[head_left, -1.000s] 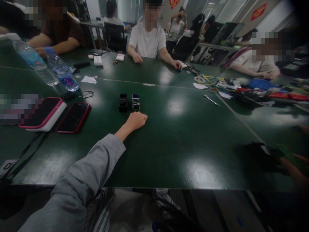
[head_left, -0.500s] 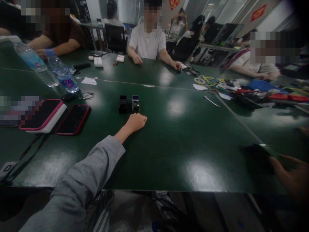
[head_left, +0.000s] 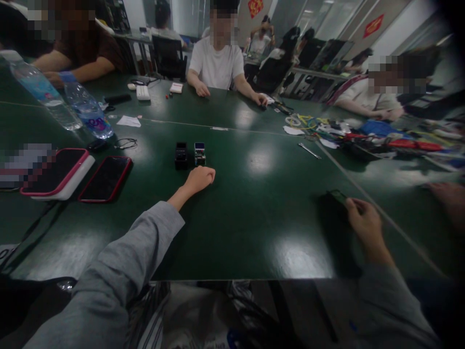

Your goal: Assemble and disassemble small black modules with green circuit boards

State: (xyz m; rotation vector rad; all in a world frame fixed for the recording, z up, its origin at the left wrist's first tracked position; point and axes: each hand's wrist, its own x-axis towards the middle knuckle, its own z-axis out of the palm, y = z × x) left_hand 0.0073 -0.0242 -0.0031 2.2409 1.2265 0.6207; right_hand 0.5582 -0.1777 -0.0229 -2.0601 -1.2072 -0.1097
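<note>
Head view, the sole one: one dark green table (head_left: 232,218), bearing the following. Left hand (head_left: 199,178), curled into a loose fist, knuckles up; whether anything lies inside cannot be told. Just beyond it, two small items side by side and slightly apart: a black box (head_left: 181,156) and a little circuit board (head_left: 199,154) with a screen, both standing free of the fingers; the spot straight ahead of the person probably keeps them easy to see and reach. Right hand (head_left: 365,220), thumb and fingers narrowed on the near end of a thin dark frame (head_left: 337,195), its exact kind too dim to tell; the edge grip likely leaves its flat part uncovered. To the left, a red-cased phone (head_left: 106,178) lying flat near a pink-edged tablet (head_left: 56,170), and two water bottles (head_left: 89,110), apparently put aside to spare the middle. To the right, a wrench (head_left: 309,150) before a heap of cables (head_left: 363,138), seemingly gathered out of the way.
</note>
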